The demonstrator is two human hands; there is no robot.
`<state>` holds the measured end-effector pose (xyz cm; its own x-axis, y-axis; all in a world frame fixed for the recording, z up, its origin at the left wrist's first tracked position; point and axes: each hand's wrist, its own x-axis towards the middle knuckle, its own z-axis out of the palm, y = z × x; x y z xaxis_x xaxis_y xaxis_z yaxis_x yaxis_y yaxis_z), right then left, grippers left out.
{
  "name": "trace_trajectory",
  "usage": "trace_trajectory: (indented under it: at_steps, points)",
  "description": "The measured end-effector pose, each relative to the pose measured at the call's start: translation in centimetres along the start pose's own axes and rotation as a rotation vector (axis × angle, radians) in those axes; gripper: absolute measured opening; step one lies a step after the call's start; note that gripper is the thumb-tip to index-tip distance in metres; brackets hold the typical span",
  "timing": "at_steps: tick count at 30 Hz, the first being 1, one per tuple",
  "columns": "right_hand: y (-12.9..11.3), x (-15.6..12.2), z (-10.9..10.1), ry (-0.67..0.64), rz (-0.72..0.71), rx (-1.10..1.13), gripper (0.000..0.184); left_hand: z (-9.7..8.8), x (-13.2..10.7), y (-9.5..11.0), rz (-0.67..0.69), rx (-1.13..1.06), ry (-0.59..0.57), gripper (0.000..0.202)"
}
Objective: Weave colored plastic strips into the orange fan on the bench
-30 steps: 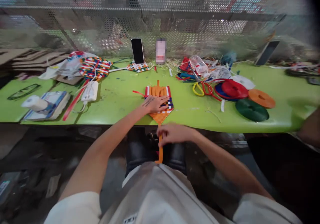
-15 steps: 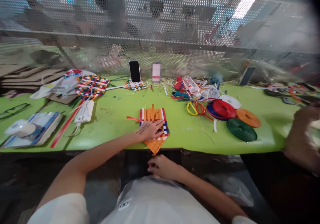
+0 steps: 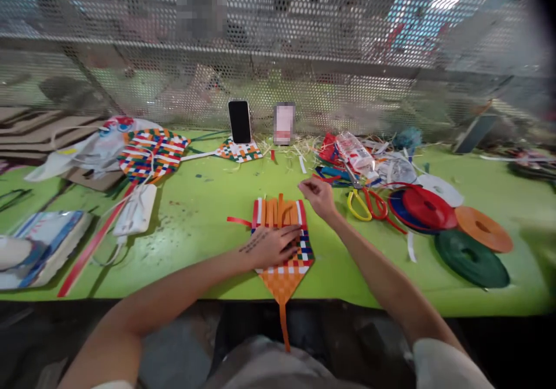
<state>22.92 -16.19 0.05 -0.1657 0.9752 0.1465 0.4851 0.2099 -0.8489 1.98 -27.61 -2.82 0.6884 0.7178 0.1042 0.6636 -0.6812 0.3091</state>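
Note:
A half-woven piece of coloured plastic strips (image 3: 284,259), orange at its pointed near end, lies on the green table (image 3: 204,227) in front of me. An orange strip tail (image 3: 284,325) hangs from its tip over the table edge. My left hand (image 3: 273,245) lies flat on the weave with fingers stretched out, pressing it down. My right hand (image 3: 319,195) hovers just beyond the weave's far right corner, fingers curled in a pinch; what it holds, if anything, is too small to make out. Loose orange strip ends (image 3: 278,210) stick out at the far side.
Scissors with yellow and red handles (image 3: 367,204) lie right of my right hand. Reels of red (image 3: 428,206), orange (image 3: 483,228) and green (image 3: 471,257) strip sit further right. A phone (image 3: 240,121) leans on the mesh screen. A finished woven fan (image 3: 150,154) and a white power bank (image 3: 135,215) lie at left.
My right hand has let go of the orange tail below the table edge and risen to the weave's far right corner. The left hand stayed pressed on the weave. The view shifted.

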Motion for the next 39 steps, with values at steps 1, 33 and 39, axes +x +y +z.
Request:
trace_trajectory:
  at_steps: [1,33,39]
  points:
    - [1.0,0.0,0.8,-0.018,-0.022,-0.04,0.05,0.0,-0.1,-0.1,0.001,0.002,0.012,0.051]
    - [-0.3,-3.8,0.2,-0.636,-0.091,-0.287,0.005,-1.6,-0.5,-2.0,-0.327,0.098,0.051,0.062]
    - [-1.2,-4.7,0.4,-0.637,-0.107,-0.343,0.005,-7.1,-2.5,-2.8,-0.229,0.07,0.141,0.055]
